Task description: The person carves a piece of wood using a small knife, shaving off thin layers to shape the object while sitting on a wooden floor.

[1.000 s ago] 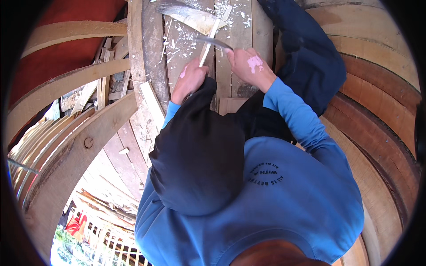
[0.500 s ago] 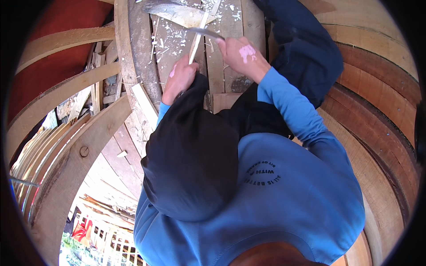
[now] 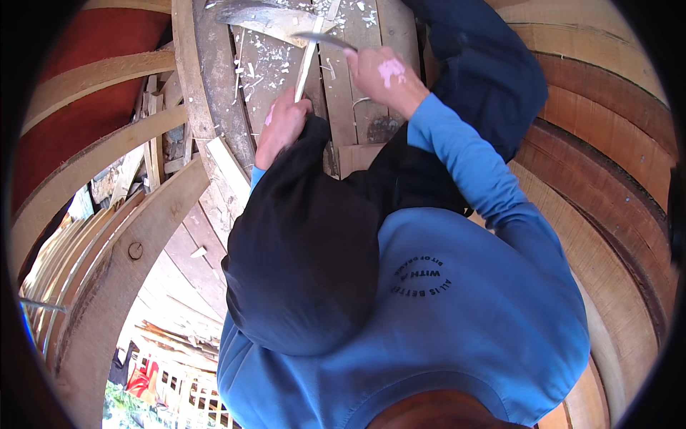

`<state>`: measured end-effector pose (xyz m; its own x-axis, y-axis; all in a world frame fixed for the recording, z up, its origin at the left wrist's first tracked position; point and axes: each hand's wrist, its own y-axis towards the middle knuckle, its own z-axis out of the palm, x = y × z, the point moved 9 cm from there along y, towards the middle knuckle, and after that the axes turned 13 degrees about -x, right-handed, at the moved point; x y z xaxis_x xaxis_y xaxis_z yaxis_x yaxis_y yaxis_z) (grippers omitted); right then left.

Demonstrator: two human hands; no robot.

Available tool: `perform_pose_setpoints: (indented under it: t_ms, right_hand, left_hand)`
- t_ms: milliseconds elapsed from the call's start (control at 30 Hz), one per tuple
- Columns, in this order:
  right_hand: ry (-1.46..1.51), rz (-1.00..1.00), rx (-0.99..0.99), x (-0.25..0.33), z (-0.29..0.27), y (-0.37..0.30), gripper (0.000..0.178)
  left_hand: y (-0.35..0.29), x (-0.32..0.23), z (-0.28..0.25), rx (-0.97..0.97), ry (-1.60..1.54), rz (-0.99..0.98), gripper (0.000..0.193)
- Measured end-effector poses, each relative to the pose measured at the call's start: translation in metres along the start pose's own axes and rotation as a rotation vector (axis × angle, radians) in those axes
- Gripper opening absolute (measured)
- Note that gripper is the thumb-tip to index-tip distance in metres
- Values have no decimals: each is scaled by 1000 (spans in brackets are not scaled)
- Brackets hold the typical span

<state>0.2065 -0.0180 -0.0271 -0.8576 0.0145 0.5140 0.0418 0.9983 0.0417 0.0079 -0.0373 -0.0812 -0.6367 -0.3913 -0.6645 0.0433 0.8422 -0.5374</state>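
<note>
A slim pale wooden strip (image 3: 306, 71) slants away from me, its near end closed in my left hand (image 3: 281, 127) just beyond my dark-trousered knee. Its far end reaches a broad, wedge-shaped pale piece (image 3: 275, 25) with a greyish upper side. My right hand (image 3: 386, 77) grips a knife by its handle, which the fingers hide. The dark, slightly curved knife blade (image 3: 321, 38) lies crosswise over the strip near its far part. Whether the edge touches the wood I cannot tell. Pink patches mark the backs of both hands.
Wood shavings (image 3: 266, 70) litter the plank floor (image 3: 350, 107). A short pale board (image 3: 227, 163) lies left of my left wrist. Curved timber ribs (image 3: 136, 250) stand at the left, and curved planks (image 3: 600, 136) wall the right. A slatted crate (image 3: 187, 390) is at lower left.
The knife and my right hand have moved slightly farther from me along the strip. My left hand keeps its hold. The whole view has shifted a little.
</note>
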Motion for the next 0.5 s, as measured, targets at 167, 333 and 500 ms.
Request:
perform_pose_setpoints:
  t_ms: [167, 333, 500]
  right_hand:
    - [17, 18, 131, 26, 2, -36, 52]
    - [-7, 31, 44, 6, -18, 11, 49]
    - [-32, 84, 115, -7, -15, 10, 53]
  left_hand:
    - [5, 19, 7, 15, -61, -13, 28]
    - [5, 15, 11, 52, -199, 15, 10]
    - [8, 16, 17, 66, -220, 15, 7]
